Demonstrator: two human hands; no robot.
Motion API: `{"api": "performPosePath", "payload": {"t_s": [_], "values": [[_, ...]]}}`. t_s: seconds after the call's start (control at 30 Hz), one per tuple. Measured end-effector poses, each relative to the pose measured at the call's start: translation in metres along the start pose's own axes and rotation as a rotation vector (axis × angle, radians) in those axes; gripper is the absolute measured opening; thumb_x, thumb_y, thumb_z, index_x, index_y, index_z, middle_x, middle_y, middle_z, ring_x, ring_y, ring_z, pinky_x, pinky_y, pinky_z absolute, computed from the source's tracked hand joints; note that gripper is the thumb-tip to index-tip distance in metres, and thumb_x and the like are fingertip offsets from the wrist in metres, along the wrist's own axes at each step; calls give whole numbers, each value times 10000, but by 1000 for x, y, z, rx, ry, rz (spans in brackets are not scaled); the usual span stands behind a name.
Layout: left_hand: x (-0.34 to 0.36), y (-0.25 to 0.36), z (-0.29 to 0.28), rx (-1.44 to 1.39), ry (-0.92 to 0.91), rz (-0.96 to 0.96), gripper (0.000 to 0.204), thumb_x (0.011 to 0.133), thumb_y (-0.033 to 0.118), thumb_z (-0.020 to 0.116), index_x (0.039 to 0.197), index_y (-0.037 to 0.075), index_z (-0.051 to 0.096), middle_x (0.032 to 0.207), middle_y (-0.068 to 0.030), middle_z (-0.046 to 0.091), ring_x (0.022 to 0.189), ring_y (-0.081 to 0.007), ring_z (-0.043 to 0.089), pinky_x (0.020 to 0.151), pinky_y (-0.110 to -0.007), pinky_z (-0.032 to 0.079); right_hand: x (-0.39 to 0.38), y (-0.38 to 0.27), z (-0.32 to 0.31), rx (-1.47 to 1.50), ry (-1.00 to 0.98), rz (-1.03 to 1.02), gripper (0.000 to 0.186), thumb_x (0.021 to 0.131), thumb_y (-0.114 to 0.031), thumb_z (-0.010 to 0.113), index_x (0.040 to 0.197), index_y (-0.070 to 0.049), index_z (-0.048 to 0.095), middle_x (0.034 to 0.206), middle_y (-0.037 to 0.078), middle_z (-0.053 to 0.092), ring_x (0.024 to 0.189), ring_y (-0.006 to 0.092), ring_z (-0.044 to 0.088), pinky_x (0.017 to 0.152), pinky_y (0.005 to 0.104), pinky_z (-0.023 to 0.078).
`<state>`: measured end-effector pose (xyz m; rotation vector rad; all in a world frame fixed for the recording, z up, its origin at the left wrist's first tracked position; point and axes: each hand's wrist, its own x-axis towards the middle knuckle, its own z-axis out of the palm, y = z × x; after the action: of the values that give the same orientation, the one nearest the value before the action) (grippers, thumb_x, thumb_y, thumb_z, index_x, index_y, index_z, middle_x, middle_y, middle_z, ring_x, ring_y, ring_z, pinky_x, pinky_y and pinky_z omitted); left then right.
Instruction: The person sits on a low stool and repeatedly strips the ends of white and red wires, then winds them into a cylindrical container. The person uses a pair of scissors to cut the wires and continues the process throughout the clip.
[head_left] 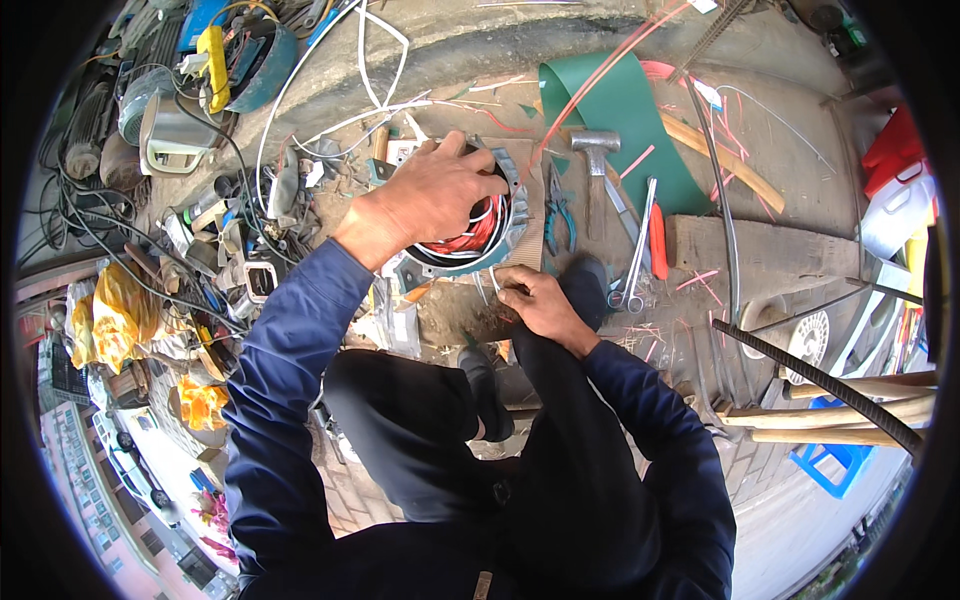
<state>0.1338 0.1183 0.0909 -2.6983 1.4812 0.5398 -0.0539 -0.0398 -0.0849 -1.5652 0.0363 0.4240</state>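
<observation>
Red and white winding wires (478, 232) filled the motor stator (462, 215) mid-floor; my left hand (432, 190) lay spread open on it, my right hand (530, 300) pinching a thin wire (494, 280) beside its lower edge, near the hammer (596, 170).

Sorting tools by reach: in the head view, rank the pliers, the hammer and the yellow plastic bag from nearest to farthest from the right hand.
From the right hand:
1. Pliers, with blue-green handles, just above the hand, beside the motor housing.
2. Hammer, higher up and slightly right, head on the green sheet's edge.
3. Yellow plastic bag, far off at the left, among the clutter.
</observation>
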Motion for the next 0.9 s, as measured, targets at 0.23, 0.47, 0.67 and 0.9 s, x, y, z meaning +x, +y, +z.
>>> {"api": "performPosePath", "payload": {"t_s": [0.23,0.47,0.67,0.9], "values": [[1,3,6,103,51,29,476,825,70,702,1278,198,772,1240,-47,621,1193,-307,534,1012,-427,508,10,-3,-6,-242,26,-103,266,949,-7,725,1211,34,695,1050,164,739,912,249,714,856,351,560],[6,0,7,43,42,18,424,837,107,716,1248,176,794,1231,-66,617,1205,-305,541,1016,-441,497,6,0,-12,-303,19,-114,235,942,-15,730,1170,30,696,1002,179,741,890,265,727,829,361,571],[7,0,4,31,-6,12,475,809,90,729,1270,189,783,1243,-65,627,1229,-318,543,1024,-457,505,10,7,-8,-334,92,-110,218,927,-89,747,1127,-4,731,1053,218,744,958,405,736,850,441,576],[-14,-2,-28,-232,236,-29,458,796,-4,672,1235,91,759,1127,-128,707,1102,-372,681,964,-473,568,-9,-64,-41,-411,247,-212,341,964,-80,792,1281,8,704,1020,113,740,838,168,701,749,323,580]]}}
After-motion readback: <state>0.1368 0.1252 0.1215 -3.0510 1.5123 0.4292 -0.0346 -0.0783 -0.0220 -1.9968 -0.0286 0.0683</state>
